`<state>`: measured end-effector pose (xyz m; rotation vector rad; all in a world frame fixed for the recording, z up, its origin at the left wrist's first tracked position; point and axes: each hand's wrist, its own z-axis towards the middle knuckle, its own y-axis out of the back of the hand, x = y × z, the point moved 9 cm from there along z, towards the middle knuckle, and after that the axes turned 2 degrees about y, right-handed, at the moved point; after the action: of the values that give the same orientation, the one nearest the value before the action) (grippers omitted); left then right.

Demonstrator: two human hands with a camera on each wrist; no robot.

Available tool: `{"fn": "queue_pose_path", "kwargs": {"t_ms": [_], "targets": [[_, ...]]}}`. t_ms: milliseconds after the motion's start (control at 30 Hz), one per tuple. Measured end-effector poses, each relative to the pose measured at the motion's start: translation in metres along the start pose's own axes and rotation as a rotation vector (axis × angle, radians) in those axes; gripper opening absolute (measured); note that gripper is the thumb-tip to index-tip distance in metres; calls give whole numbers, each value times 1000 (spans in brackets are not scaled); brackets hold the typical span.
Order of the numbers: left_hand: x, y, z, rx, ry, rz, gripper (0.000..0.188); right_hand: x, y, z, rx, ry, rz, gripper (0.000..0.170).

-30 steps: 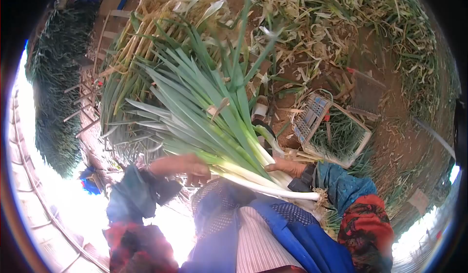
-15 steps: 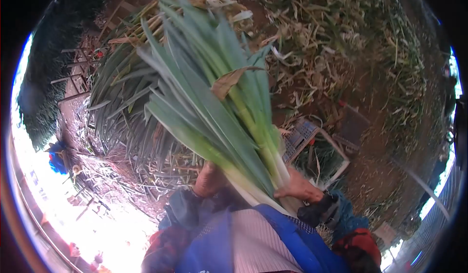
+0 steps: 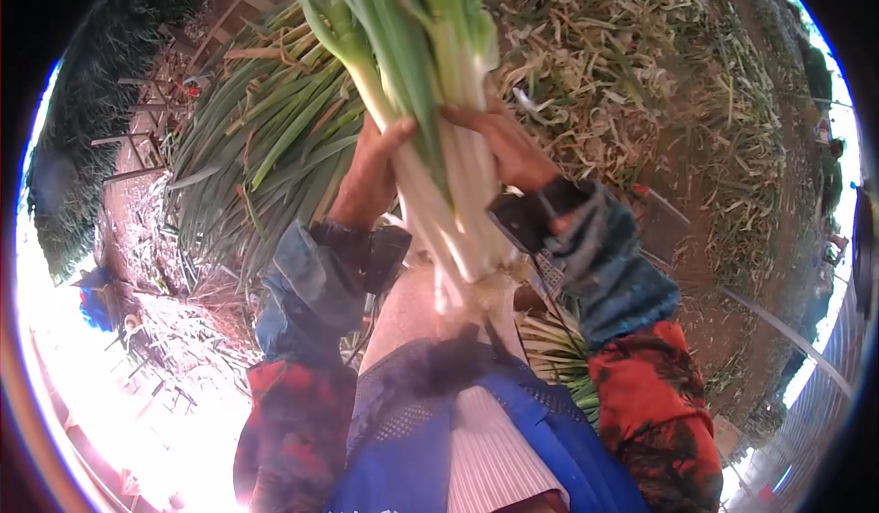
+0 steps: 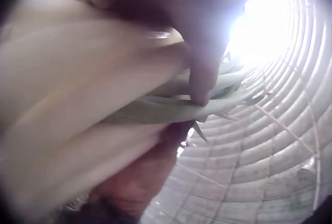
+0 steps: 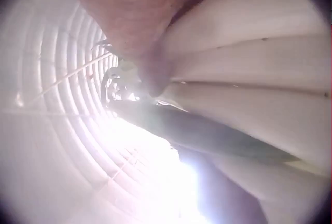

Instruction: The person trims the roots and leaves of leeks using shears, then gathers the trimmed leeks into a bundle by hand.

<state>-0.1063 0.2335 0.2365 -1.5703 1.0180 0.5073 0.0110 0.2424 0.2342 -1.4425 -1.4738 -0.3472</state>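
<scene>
Just beyond our blue garment (image 3: 586, 463), our bare left hand (image 3: 374, 172) and bare right hand (image 3: 505, 147) grip opposite sides of a bunch of white-and-green leek-like stalks (image 3: 424, 179), roots near. Farther left lie long green leaves (image 3: 275, 128); far right, yellowish leaf litter (image 3: 613, 92).

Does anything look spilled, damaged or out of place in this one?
Loose leaves lie strewn over the ground on the right, untidy next to the more aligned green pile on the left. The bunch gripped by both left hand and right hand shows no obvious damage.
</scene>
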Motion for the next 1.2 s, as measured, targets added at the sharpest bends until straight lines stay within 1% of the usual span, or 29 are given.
{"fn": "queue_pose_path", "kwargs": {"t_ms": [67,100,167,200,267,300,333,433,467,567,633,700,733,767,800,833,867,900,933,1033,1067,1167,1200], "targets": [[50,51,-19,-34,242,-97,58,-60,-8,27,6,-168,220,42],[67,72,-25,-132,354,-125,55,-89,-11,38,9,-247,323,43],[100,108,-38,-326,575,-181,49,-151,10,59,-115,-295,-45,47],[126,148,-37,-371,616,-28,47,-172,21,69,-176,-306,-233,48],[143,161,-37,-334,533,-34,44,-193,14,73,-136,-139,6,47],[147,161,-35,-312,494,-40,43,-196,11,70,-119,-55,122,47],[144,164,-34,-329,479,-25,44,-185,7,66,-149,-23,152,45],[127,159,-15,-256,556,25,46,-168,12,84,-152,-98,-43,45],[118,150,-11,-226,525,14,43,-171,9,87,-99,-160,48,50],[95,126,-57,-53,542,-18,54,-154,-7,37,25,9,22,57],[108,132,-111,-17,520,-96,68,-168,-22,-23,115,-152,481,56],[159,153,-164,-244,656,-187,71,-234,-24,-39,19,-391,535,55],[176,150,-173,-204,653,-166,74,-264,-28,-43,-29,-502,560,55],[186,147,-180,-170,658,-146,77,-268,-35,-45,-128,-346,637,56],[179,142,-183,-202,677,-182,77,-294,-26,-50,-169,-403,678,57],[175,143,-186,-209,710,-149,77,-307,-22,-59,-213,-461,721,58],[171,145,-185,-210,737,-117,76,-307,-17,-62,-225,-373,732,58],[171,146,-177,-204,748,-85,75,-283,-12,-58,-230,-275,729,58],[168,143,-167,-181,711,-140,64,-259,-7,-54,-235,-173,726,58],[166,129,-151,-175,732,-130,55,-214,-5,-35,-137,-23,-61,69],[169,129,-149,-207,749,-96,49,-235,2,-27,-172,3,-5,75],[161,123,-141,-191,666,-59,48,-225,-5,-38,-248,31,292,75],[157,123,-141,-192,659,-64,47,-231,-6,-37,-242,18,290,76]]}}
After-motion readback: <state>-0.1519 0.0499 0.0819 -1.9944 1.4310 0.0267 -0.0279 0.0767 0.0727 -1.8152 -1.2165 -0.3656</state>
